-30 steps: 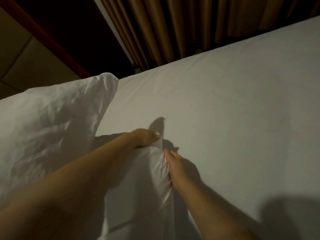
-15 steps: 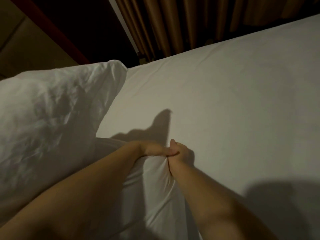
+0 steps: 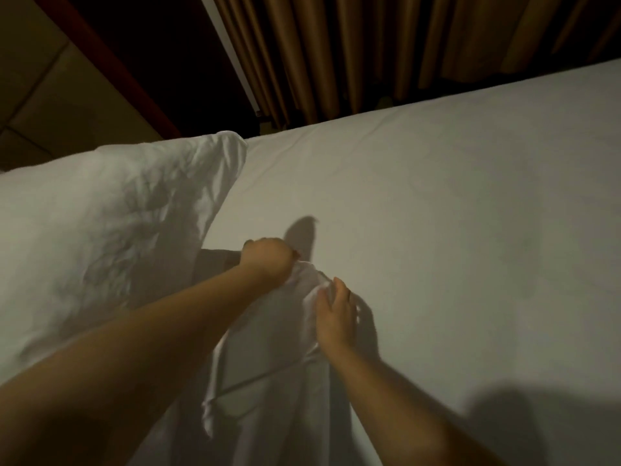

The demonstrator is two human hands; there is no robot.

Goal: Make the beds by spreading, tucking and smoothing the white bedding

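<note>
Head | left grip [image 3: 268,260], right grip [image 3: 334,314] both pinching bunched sheet [image 3: 279,331] between them | pillow [image 3: 100,230] leftward

We list: sheet [image 3: 437,213], plain white; pillow [image 3: 100,237], plain white; curtain [image 3: 336,45], golden-brown; wall trim [image 3: 109,62], dark red; wall panel [image 3: 33,79], beige.

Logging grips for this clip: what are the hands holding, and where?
The left hand and right hand both grip the white sheet at its bunched upper edge.
</note>
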